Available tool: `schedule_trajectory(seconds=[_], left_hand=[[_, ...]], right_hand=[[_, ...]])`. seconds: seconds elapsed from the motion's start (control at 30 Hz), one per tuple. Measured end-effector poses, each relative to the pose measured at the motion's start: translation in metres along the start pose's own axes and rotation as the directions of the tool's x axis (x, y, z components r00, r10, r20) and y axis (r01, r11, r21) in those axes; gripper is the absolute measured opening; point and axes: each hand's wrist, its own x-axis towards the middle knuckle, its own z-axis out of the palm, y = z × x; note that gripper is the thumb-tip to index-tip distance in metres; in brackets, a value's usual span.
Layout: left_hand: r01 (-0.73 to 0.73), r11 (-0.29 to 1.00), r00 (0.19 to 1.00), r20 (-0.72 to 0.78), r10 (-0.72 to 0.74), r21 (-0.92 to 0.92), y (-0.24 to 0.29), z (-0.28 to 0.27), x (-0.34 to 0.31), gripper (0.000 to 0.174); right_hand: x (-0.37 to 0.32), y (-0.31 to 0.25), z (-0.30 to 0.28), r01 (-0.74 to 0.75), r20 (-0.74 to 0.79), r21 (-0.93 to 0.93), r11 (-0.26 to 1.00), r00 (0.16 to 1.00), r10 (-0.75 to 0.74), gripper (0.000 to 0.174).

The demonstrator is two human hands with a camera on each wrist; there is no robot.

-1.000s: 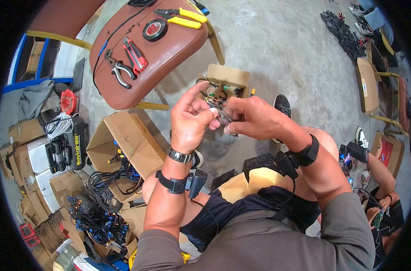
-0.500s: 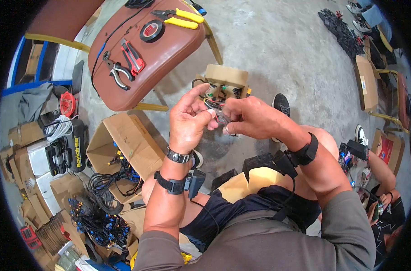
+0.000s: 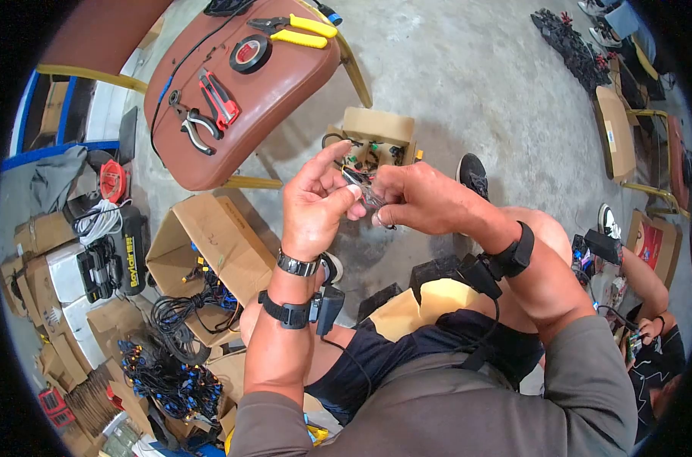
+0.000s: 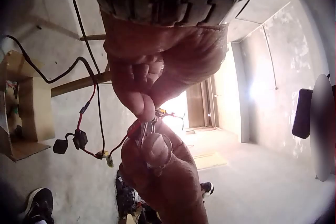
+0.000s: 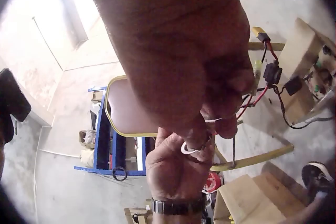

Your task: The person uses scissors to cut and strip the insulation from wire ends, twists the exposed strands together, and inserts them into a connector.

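In the head view the left hand (image 3: 315,206) and right hand (image 3: 422,199) meet in front of the body, pinching a small bundle of wires (image 3: 370,196) between them. The left wrist view shows the left hand (image 4: 157,66) with thumb and finger on the wires, fingertips close to the right hand (image 4: 163,171). From the grip hang red and black wires with a black connector piece (image 4: 80,139). In the right wrist view the same black piece (image 5: 272,73) and a yellow connector (image 5: 259,34) dangle beside the right hand (image 5: 184,71). The pinched wire ends are mostly hidden by fingers.
A brown chair seat (image 3: 232,91) at upper left holds pliers (image 3: 195,126), a red cutter (image 3: 220,100), black tape (image 3: 250,53) and yellow-handled strippers (image 3: 300,32). A small carton (image 3: 378,126) stands beyond the hands, a larger box (image 3: 235,240) at left. Another person's arm (image 3: 644,286) is at right.
The hands keep their pinch on the wires with only slight finger movement. The chair and its tools have shifted slightly left in the head view.
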Motion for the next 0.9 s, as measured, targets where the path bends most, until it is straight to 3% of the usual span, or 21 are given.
schedule_trajectory(seconds=[0.07, 0.27, 0.53, 0.77, 0.9], left_hand=[[0.003, 1.000, 1.000, -0.016, -0.003, -0.017, -0.001, -0.001, 0.001, 0.057], [-0.001, 0.998, 1.000, -0.023, 0.000, -0.064, 0.000, -0.004, 0.004, 0.058], [-0.017, 0.997, 1.000, -0.012, 0.016, -0.079, 0.003, -0.006, 0.006, 0.058], [-0.009, 0.997, 0.999, 0.048, 0.013, -0.079, 0.002, -0.009, 0.009, 0.059], [-0.004, 0.990, 1.000, -0.006, 0.003, -0.143, 0.004, -0.007, 0.015, 0.059]], right_hand=[[0.001, -0.001, 0.000, -0.011, 0.000, 0.014, 1.000, 1.000, 0.011, 0.026], [0.009, 0.005, -0.012, -0.124, 0.159, 0.313, 0.942, 0.984, 0.077, 0.026], [0.010, 0.003, -0.007, -0.055, 0.120, 0.275, 0.960, 0.992, 0.022, 0.026], [0.013, -0.002, -0.009, 0.026, 0.022, 0.035, 0.999, 0.999, -0.027, 0.026], [0.017, -0.003, -0.012, 0.027, 0.018, 0.177, 0.984, 0.999, -0.031, 0.026]])
